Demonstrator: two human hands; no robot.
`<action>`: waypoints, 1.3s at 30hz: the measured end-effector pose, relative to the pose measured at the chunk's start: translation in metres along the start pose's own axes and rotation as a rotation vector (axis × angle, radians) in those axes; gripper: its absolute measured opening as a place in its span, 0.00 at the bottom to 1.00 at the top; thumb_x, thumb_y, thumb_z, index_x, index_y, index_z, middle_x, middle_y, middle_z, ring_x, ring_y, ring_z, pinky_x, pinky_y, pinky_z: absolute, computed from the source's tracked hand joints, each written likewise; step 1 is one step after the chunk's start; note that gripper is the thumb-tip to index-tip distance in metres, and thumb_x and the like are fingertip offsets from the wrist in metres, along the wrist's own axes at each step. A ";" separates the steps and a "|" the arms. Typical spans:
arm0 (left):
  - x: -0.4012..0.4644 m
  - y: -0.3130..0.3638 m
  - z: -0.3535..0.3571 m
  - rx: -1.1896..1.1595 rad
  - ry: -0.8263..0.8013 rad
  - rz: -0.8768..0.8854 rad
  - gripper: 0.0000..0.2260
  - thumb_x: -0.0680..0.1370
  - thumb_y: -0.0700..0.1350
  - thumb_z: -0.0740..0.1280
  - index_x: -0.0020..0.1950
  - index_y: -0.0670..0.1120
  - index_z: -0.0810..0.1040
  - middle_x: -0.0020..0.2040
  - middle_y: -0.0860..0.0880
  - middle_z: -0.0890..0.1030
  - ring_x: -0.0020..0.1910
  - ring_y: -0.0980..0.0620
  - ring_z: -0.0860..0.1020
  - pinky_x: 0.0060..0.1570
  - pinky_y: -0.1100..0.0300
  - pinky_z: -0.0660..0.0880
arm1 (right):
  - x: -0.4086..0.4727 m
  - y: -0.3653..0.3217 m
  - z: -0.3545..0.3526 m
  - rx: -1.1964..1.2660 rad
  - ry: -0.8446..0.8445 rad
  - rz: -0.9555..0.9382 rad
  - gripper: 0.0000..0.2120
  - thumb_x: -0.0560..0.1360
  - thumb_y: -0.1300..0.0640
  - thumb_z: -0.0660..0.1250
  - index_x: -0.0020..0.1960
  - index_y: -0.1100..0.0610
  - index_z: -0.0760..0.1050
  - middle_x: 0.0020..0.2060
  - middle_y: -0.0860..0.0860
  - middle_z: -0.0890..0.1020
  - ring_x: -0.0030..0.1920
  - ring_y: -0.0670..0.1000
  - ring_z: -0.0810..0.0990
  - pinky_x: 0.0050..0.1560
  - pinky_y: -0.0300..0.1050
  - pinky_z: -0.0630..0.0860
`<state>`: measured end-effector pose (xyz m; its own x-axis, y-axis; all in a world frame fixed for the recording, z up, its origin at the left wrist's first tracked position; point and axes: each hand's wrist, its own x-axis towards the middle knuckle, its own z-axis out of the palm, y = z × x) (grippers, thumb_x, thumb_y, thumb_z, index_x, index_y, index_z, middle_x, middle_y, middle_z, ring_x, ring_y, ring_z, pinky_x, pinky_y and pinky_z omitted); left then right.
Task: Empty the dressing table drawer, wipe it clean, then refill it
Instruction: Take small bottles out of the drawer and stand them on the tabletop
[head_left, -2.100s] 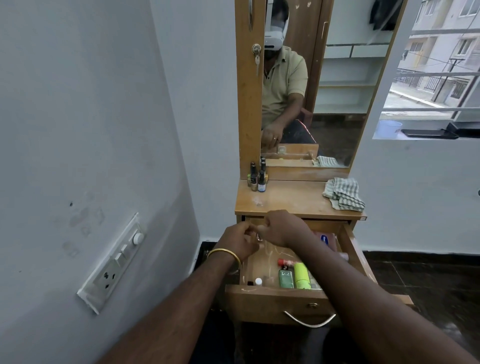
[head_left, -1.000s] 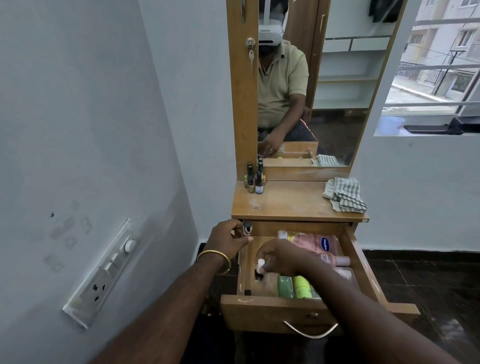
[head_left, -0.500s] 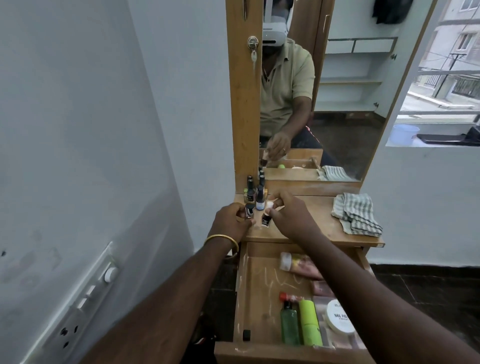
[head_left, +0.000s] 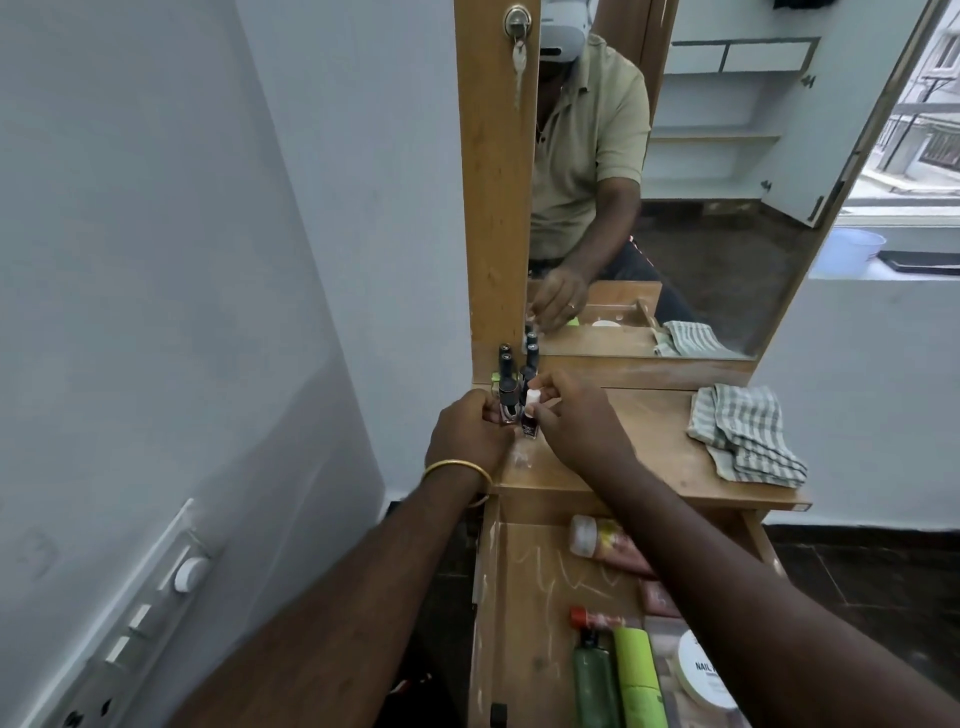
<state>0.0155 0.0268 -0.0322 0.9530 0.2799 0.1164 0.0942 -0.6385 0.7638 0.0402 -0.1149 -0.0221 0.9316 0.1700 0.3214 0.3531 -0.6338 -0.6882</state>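
The wooden drawer (head_left: 524, 613) stands pulled out below the dressing table top (head_left: 644, 441). At the top's back left corner, my left hand (head_left: 467, 431) holds a small black-capped nail polish bottle (head_left: 508, 402). Beside it my right hand (head_left: 576, 421) pinches a small white-capped bottle (head_left: 531, 418) that touches the top. Several dark small bottles (head_left: 530, 358) stand just behind, against the mirror frame. In the drawer lie a green bottle (head_left: 595, 680), a lime tube (head_left: 639, 675), a white round tub (head_left: 704, 673) and pinkish tubes (head_left: 608, 545).
A folded checked cloth (head_left: 743, 431) lies on the right of the table top. The mirror (head_left: 675, 182) rises behind, with a key (head_left: 518, 57) in its wooden side panel. A white wall with a switch plate (head_left: 145, 618) is close on the left.
Both hands lifted out of the drawer, each with a small bottle, and moved to the back left of the table top. The bottles now sit lower beside the standing group.
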 end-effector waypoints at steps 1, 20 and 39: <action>0.000 0.000 0.000 -0.011 0.000 -0.003 0.08 0.70 0.45 0.76 0.40 0.50 0.76 0.37 0.53 0.79 0.39 0.52 0.78 0.42 0.55 0.77 | 0.001 0.000 0.001 0.001 0.001 0.003 0.10 0.75 0.61 0.70 0.55 0.52 0.78 0.44 0.47 0.78 0.44 0.50 0.79 0.44 0.47 0.77; -0.006 0.003 -0.004 -0.014 -0.003 -0.013 0.16 0.71 0.42 0.75 0.57 0.48 0.79 0.53 0.49 0.83 0.51 0.48 0.79 0.55 0.54 0.78 | 0.000 -0.006 -0.003 0.025 -0.016 0.033 0.16 0.73 0.60 0.73 0.58 0.52 0.75 0.47 0.49 0.78 0.46 0.51 0.80 0.47 0.52 0.80; -0.125 0.007 -0.045 0.024 0.045 -0.009 0.25 0.82 0.59 0.54 0.43 0.43 0.83 0.41 0.45 0.84 0.42 0.46 0.81 0.45 0.53 0.77 | -0.153 -0.042 -0.010 -0.301 -0.853 -0.010 0.08 0.73 0.53 0.73 0.52 0.51 0.78 0.49 0.49 0.81 0.50 0.50 0.79 0.51 0.46 0.77</action>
<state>-0.1156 0.0198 -0.0130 0.9380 0.3179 0.1384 0.1105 -0.6525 0.7496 -0.1183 -0.1223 -0.0364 0.7188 0.6023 -0.3472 0.4359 -0.7795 -0.4498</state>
